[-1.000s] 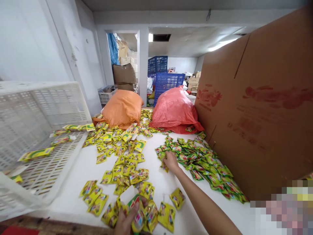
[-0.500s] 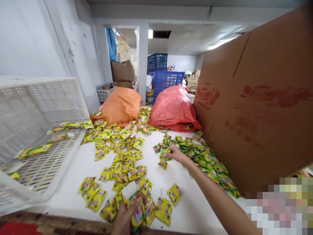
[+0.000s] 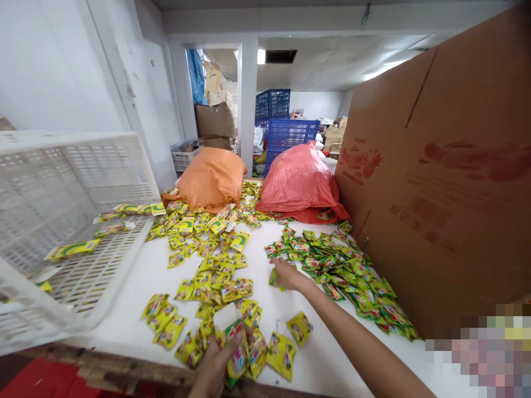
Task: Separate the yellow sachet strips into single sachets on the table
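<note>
White worktop [image 3: 136,282] of loose packets: left hand [image 3: 215,365] clamps a thick sheaf of yellow foil sachets [image 3: 237,354], right hand [image 3: 289,275] pinches one green-and-yellow sachet [image 3: 274,277], and the overfull sheaf could slip and scatter.

White crate [image 3: 62,221] tilted at 9 o'clock; orange sack [image 3: 211,177] and red sack [image 3: 298,179] at 12; cardboard box [image 3: 448,182] at 3.

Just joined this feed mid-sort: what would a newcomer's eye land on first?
Loose yellow sachets litter the middle of the white table, with green sachets banked along the cardboard box at right. An orange sack and a red sack sit behind. The left hand grips a sachet bundle up front.
</note>
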`<state>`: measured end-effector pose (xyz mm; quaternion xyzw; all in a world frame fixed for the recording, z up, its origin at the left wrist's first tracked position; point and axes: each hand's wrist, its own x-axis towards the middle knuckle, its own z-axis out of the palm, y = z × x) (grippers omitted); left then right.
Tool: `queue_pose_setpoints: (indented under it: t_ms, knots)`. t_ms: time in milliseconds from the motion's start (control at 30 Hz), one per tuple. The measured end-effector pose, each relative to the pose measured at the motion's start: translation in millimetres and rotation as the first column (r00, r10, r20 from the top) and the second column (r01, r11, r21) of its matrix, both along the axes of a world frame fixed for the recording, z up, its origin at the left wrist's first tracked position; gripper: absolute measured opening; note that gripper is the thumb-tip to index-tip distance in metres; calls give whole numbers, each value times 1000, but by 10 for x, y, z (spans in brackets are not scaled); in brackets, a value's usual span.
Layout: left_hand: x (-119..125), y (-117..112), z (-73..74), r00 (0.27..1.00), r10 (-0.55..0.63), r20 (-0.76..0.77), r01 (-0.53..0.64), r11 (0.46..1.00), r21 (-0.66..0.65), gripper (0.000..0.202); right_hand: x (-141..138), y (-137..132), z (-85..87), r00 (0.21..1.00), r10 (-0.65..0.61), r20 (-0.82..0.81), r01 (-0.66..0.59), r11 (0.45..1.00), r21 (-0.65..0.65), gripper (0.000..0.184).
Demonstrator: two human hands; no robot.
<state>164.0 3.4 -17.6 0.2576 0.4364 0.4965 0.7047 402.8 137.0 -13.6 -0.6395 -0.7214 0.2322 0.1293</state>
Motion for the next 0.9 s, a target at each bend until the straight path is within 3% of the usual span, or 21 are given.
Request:
queue_pose_setpoints:
  t_ms: [167,300,533,633,900]
  knots:
    - [5,-7,7,1000,28,-14,-28,999,20,47,-51,-224,17,998,-57,-33,60,994,96,51]
    - [26,-16,50,1000,-23,-1,23,999,36,49,-133,-528,120,989,-83,-121,102,982,161,41]
    - [290,-4,330,981,-178,-79,190,958,213,61,-455,-1129,435,907,-10,-421,102,975,198,38]
    - [364,-9,400,983,-165,-78,179,956,231,62,-477,-1288,521,863,-1,-506,120,972,202,41]
    - [332,-87,439,972,-235,-21,235,954,189,58,-371,-1477,445,733,30,-680,47,994,95,46]
